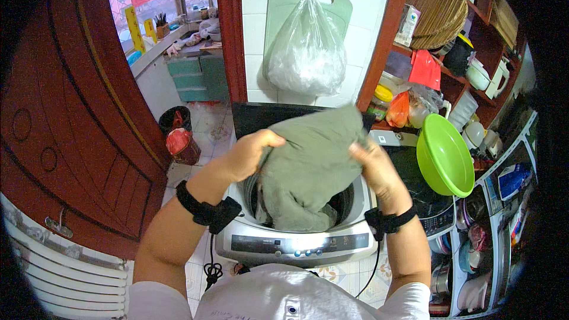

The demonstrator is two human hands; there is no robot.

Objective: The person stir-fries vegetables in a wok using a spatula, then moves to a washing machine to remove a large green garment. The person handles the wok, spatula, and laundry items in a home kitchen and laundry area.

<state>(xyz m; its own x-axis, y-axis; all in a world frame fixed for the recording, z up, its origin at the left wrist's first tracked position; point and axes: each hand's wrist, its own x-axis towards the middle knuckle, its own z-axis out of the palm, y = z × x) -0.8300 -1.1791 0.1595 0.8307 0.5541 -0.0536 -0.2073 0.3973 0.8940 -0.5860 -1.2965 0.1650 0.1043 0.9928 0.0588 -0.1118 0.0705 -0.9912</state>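
Observation:
A grey-green garment or cloth (318, 160) is stretched between my two hands above an open top-loading washing machine (293, 253). My left hand (249, 153) grips its left side, thumb on top. On the other side, my right hand (378, 166) pinches the fabric, slightly blurred. The cloth's lower part hangs down into the drum (349, 206), hiding most of the opening. Behind the cloth the dark raised lid (262, 115) shows in part. Buttons and a dark control panel (300, 243) run along the machine's front, nearest my body.
A green plastic basin (446, 155) leans over a black-topped appliance (402, 173) at right. Shelves (453, 93) behind it hold many items. On the wall hang a filled plastic bag (306, 53) and a cutting board (275, 13). Left are a wooden door (89, 120) and lined bins (182, 142).

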